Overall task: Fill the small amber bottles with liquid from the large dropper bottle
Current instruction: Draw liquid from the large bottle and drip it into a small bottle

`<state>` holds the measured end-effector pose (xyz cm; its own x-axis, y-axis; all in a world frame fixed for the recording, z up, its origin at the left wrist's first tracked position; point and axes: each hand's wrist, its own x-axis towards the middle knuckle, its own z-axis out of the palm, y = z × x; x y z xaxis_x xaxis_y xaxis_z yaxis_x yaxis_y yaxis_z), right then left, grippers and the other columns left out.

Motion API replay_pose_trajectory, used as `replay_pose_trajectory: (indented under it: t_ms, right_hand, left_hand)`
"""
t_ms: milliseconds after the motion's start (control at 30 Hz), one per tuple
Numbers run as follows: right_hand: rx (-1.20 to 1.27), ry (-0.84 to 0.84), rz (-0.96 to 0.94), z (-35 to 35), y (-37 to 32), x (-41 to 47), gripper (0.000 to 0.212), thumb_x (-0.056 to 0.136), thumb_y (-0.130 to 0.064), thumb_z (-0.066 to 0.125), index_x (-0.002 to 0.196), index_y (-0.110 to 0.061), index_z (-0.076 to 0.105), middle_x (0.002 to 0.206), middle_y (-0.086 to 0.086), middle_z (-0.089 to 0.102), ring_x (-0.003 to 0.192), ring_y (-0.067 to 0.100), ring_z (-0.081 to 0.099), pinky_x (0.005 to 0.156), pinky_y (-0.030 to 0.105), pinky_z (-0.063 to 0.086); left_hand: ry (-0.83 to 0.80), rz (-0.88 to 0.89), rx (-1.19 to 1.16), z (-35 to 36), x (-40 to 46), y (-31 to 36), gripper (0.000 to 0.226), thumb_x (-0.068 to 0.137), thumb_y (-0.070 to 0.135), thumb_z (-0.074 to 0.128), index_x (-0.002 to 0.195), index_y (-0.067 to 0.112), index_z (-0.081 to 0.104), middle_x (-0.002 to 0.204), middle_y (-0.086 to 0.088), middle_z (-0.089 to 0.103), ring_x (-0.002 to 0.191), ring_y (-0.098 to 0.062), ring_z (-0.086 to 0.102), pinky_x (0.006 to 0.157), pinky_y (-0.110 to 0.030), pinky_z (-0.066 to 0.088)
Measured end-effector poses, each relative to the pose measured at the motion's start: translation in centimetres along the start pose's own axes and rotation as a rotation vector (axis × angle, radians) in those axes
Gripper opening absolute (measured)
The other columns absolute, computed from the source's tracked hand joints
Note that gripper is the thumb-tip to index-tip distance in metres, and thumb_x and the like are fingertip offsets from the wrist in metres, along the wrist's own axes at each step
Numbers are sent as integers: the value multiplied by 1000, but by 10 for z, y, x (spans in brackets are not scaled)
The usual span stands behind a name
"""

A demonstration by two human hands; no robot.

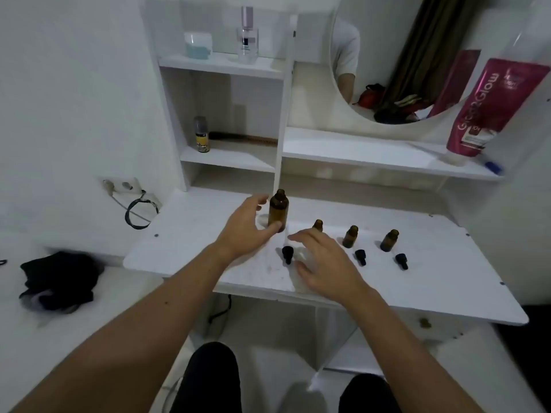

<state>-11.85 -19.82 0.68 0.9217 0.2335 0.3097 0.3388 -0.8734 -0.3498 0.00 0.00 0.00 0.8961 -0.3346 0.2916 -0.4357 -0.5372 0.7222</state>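
As the left hand [249, 225] spreads beside the tall, uncapped amber glass dropper bottle [278, 210] near the white fold-out desk's [447, 278] back edge, thumb at its base but not yet clamped, the right hand [323, 263] hovers with loose fingers over a clear pipette with black bulb [287, 254]. Three small amber glass bottles [350, 236], open, stand in a row right of centre, black caps [360, 257] before them. Rigid, smooth and breakable, the big bottle looks best gripped round its straight body; white shelves [226, 158] and a round mirror [417, 70] rise behind.
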Motion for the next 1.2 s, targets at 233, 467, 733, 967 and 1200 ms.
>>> replay_pose_trajectory:
  t_ms: [233,467,733,967,1200]
  right_hand:
    - [-60,-77,-112,22,10,16,33,98,-14,65,128,-27,68,138,-5,60,121,20,57,100,39,54]
    - [50,58,-121,9,14,20,23,101,-14,64,121,-23,71,123,-11,66,112,7,59,100,25,51]
    - [245,429,-82,-46,1,48,22,93,-11,76,115,-13,75,113,-3,74,104,9,67,90,24,56]
    - [630,471,60,-67,-10,82,24,96,-7,71,118,-16,73,112,-2,76,107,17,72,99,33,57]
    - [723,447,82,-64,-15,93,21,98,-5,68,117,-12,72,109,-6,77,108,12,73,99,24,55]
  left_hand:
    - [-7,-67,-143,18,12,1,56,90,37,74,138,25,49,131,7,62,115,-12,60,101,-41,54]
    - [35,-46,-170,26,7,-13,50,89,42,74,132,24,55,114,9,67,97,-9,65,89,-32,57]
    - [40,-40,-156,28,10,-22,46,90,41,74,130,28,56,113,13,66,99,-6,63,92,-33,56]
    - [38,-49,-152,30,12,-28,48,89,45,73,130,30,56,116,14,66,104,-6,62,95,-34,55]
    - [26,-66,-141,31,13,-28,51,89,47,73,133,27,54,120,12,66,107,-7,61,97,-32,53]
